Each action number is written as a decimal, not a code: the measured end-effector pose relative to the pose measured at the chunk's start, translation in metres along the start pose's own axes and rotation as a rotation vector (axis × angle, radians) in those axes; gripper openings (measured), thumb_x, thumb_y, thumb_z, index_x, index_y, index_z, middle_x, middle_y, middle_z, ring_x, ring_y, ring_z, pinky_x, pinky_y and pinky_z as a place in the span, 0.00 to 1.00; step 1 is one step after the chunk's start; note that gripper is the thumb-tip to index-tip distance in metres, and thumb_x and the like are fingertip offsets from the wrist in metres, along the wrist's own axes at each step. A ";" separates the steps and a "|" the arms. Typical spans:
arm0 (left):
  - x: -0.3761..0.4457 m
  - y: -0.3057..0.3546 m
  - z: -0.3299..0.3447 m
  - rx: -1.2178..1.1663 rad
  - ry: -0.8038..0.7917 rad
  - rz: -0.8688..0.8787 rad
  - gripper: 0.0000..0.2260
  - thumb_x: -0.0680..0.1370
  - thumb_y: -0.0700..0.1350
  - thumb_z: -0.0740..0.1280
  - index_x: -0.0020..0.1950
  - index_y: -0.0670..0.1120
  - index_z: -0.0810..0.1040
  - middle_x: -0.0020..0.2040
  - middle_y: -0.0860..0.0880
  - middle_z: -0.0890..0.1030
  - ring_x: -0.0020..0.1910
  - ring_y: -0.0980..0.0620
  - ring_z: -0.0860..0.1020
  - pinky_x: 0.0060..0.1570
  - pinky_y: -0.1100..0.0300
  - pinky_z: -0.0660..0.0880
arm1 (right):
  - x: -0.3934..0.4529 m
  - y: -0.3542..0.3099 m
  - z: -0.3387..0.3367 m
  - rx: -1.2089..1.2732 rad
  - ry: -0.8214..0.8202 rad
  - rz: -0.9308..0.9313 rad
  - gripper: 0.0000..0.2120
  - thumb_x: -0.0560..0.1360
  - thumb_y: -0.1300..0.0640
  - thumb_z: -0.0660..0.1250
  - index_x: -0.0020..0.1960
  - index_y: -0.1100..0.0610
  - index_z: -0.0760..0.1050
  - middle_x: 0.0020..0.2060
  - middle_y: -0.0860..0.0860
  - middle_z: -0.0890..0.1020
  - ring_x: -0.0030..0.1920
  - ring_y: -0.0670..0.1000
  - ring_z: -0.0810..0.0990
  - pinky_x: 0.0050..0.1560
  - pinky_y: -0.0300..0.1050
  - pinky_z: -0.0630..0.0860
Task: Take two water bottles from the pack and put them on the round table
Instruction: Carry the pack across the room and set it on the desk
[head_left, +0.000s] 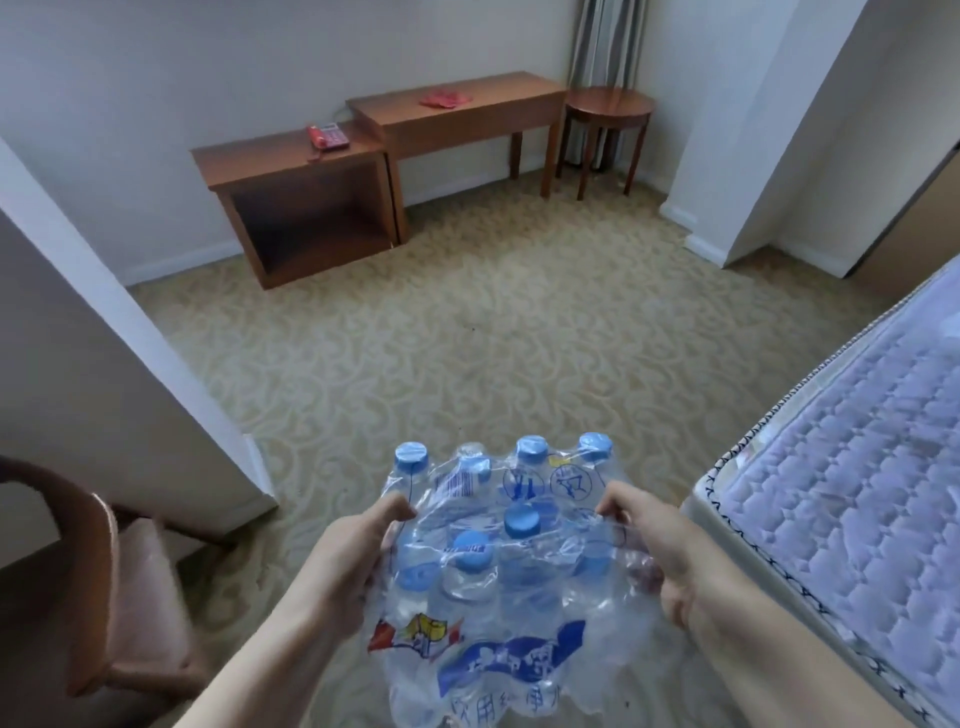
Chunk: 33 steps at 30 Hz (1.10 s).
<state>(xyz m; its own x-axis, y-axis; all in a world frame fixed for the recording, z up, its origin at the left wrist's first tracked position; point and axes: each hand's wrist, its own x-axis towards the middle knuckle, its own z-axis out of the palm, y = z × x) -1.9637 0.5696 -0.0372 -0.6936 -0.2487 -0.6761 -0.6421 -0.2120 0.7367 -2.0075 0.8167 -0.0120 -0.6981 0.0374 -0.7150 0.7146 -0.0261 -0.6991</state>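
A carpeted hotel room with a patterned beige floor (467, 338). Low in the view, both hands hold a shrink-wrapped pack of water bottles (511, 561) in the air above the carpet — blue caps showing through the crinkled plastic. The left hand (348, 556) grips the pack's left side, fingers curled onto the wrap; the right hand (657, 551) pinches the film on its right side. Well beyond the pack, in the far corner, stands the round table (608, 106), its tabletop bare, just beside a wooden desk (457, 111). Right of the pack lies a bare mattress (841, 467); left of it, a chair (119, 587).
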 end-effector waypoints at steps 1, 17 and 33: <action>0.016 0.014 -0.002 0.015 0.017 0.015 0.10 0.62 0.49 0.71 0.32 0.44 0.75 0.27 0.46 0.64 0.24 0.52 0.59 0.26 0.58 0.56 | 0.014 -0.012 0.009 0.002 -0.002 0.002 0.22 0.69 0.60 0.65 0.17 0.55 0.70 0.15 0.47 0.72 0.11 0.45 0.65 0.13 0.30 0.59; 0.225 0.225 0.023 -0.090 0.076 0.052 0.08 0.69 0.44 0.68 0.30 0.45 0.74 0.19 0.51 0.66 0.15 0.56 0.60 0.17 0.69 0.56 | 0.220 -0.232 0.102 -0.085 -0.076 -0.030 0.20 0.67 0.59 0.65 0.17 0.54 0.68 0.15 0.45 0.70 0.11 0.44 0.63 0.14 0.31 0.56; 0.420 0.416 0.026 -0.263 0.222 0.030 0.08 0.67 0.46 0.68 0.43 0.43 0.78 0.38 0.42 0.72 0.28 0.48 0.65 0.24 0.60 0.60 | 0.427 -0.468 0.225 -0.200 -0.245 -0.048 0.20 0.68 0.61 0.64 0.18 0.54 0.68 0.14 0.46 0.69 0.10 0.45 0.61 0.14 0.28 0.59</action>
<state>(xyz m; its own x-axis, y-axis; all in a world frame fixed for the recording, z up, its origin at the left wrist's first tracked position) -2.5302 0.4011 -0.0153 -0.6041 -0.4523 -0.6561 -0.4965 -0.4304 0.7538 -2.6499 0.6199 0.0078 -0.7040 -0.2085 -0.6789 0.6582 0.1674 -0.7340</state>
